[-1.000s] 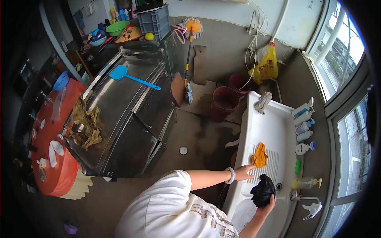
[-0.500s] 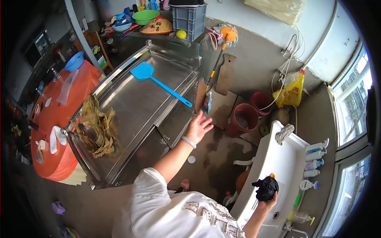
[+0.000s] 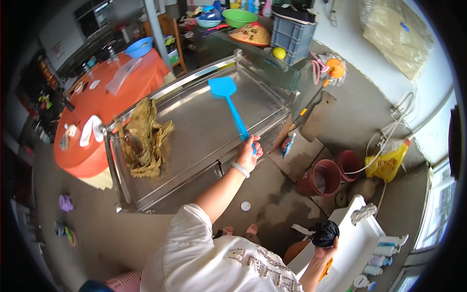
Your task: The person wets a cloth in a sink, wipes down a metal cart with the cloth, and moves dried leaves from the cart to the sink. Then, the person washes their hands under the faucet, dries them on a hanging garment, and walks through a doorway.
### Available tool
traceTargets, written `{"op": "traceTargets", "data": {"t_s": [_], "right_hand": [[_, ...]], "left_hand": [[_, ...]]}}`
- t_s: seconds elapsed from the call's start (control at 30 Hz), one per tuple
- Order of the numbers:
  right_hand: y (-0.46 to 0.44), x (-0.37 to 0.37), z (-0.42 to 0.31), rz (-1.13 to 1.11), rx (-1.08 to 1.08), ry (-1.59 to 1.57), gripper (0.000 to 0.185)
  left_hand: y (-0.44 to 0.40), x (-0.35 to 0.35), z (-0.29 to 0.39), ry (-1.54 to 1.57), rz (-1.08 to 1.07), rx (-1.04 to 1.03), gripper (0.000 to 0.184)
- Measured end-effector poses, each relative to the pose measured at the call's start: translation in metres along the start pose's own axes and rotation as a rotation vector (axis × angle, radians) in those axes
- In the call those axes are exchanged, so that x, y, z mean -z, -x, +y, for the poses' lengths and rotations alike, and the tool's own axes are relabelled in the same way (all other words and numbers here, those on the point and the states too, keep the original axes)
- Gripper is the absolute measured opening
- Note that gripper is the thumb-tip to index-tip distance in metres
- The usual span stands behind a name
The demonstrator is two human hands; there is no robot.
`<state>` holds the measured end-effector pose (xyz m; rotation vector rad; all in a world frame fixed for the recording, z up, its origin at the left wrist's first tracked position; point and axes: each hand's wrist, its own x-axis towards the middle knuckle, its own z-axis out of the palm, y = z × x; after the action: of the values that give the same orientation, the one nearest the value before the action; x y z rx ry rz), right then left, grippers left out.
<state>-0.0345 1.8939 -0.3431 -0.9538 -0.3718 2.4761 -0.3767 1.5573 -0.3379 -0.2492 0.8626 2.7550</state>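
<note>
My left hand (image 3: 249, 153) is closed around the handle end of a blue long-handled plastic spatula (image 3: 233, 113). Its broad flat blade rests on a stainless steel tray table (image 3: 194, 126). On the tray's near left end lies a crumpled olive-brown heap (image 3: 148, 141) that looks like dried leaves. My right hand (image 3: 327, 250) grips a bunched black plastic bag (image 3: 326, 233) above the edge of a white sink (image 3: 352, 228). Something orange (image 3: 327, 269) shows just below that hand; I cannot make out what it is.
An orange-covered table (image 3: 97, 121) stands left with a blue basin (image 3: 139, 46). Dark red buckets (image 3: 318, 178) and a yellow bag (image 3: 388, 163) are on the right. A mop (image 3: 334, 69) leans near a grey crate (image 3: 292, 39). Several bottles (image 3: 379, 260) line the sink.
My left hand has gone from open, reaching with spread fingers, to closed on the spatula's handle. The view has turned rightward and tilted; the black bag stays in my right hand.
</note>
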Motion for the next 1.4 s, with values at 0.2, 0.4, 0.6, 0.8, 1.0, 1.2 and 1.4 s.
{"op": "traceTargets", "data": {"t_s": [0.2, 0.4, 0.6, 0.8, 1.0, 1.2, 1.4], "right_hand": [[-0.101, -0.008, -0.012, -0.126, -0.215, 0.081, 0.049], [-0.155, -0.082, 0.016, -0.458, -0.326, 0.22, 0.052], [-0.158, -0.183, 0.076, -0.692, -0.542, 0.201, 0.056], [-0.138, -0.259, 0.144, -0.655, -0.584, 0.316, 0.045], [-0.121, -0.346, 0.187, -0.989, -0.264, 0.461, 0.035], [-0.134, -0.41, 0.246, -1.508, 1.132, 1.382, 0.04], [-0.178, -0.391, 0.284, -1.598, 1.237, 1.817, 0.038]], "left_hand": [[0.064, -0.021, -0.006, -0.133, 0.019, -0.107, 0.032], [0.124, -0.035, -0.015, -0.512, 0.143, -0.165, 0.035], [0.135, -0.031, 0.019, -1.031, 0.353, -0.46, 0.043], [0.123, -0.008, 0.07, -1.334, 0.493, -1.041, 0.039], [0.113, 0.008, 0.112, -1.394, 0.637, -1.155, 0.033], [0.101, 0.027, 0.119, -1.459, 0.87, -1.115, 0.034], [0.092, 0.04, 0.107, -1.383, 1.015, -1.042, 0.038]]}}
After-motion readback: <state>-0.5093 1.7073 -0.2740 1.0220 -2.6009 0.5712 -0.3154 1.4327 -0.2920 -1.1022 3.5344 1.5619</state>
